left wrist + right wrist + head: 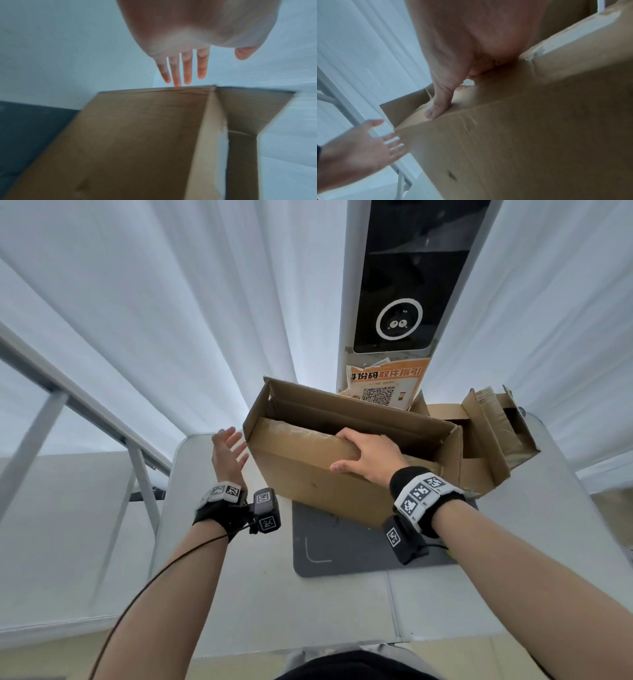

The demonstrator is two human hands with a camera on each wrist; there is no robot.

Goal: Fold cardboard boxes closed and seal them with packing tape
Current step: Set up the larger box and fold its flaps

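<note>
A long brown cardboard box [308, 474] stands tilted on the white table [239, 594], its top flaps open. My right hand [368, 455] grips the near long flap of the box [522, 135], fingers hooked over the flap's edge and the thumb [440, 102] pressed on its outer face. My left hand [227, 453] hovers open just left of the box's left end, fingers straight and spread, touching nothing I can see. In the left wrist view the left hand [185, 70] hangs above the box [137, 142], fingertips near its far edge.
A second cardboard box [489, 433] with open, taped flaps stands right behind the first. A dark grey mat [342, 549] lies under the box. An orange notice with a QR code [387, 386] leans on a post. A metal rail [85, 412] runs left.
</note>
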